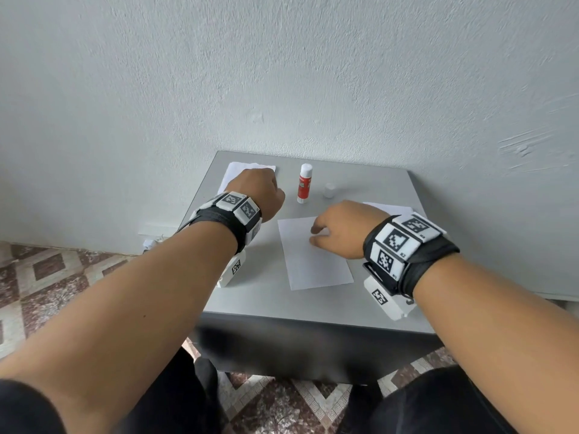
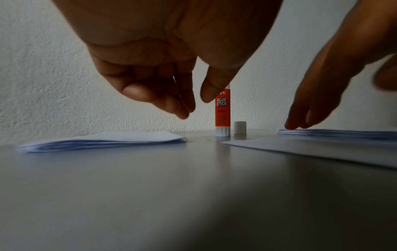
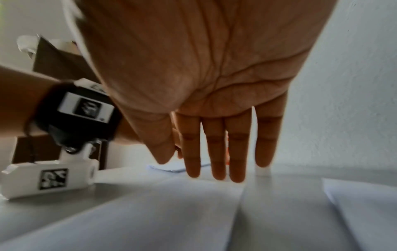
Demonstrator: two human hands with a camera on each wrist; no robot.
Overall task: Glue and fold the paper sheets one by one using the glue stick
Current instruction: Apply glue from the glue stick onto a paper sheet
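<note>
Left hand [image 2: 163,71] empty; head-view hidden.

An upright red-and-white glue stick [image 1: 305,183] and small white cap [image 1: 330,190] stood just beside each other, blocking the grey tabletop's [image 1: 313,303] far middle; its near strip lay bare.

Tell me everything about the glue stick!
The glue stick is a red tube with a white base and white top, labelled "GLUE STICK" in white letters. It stands upright on the grey table near the wall. Its white cap is off and sits just to its right. Neither of the hands touches it.
</note>
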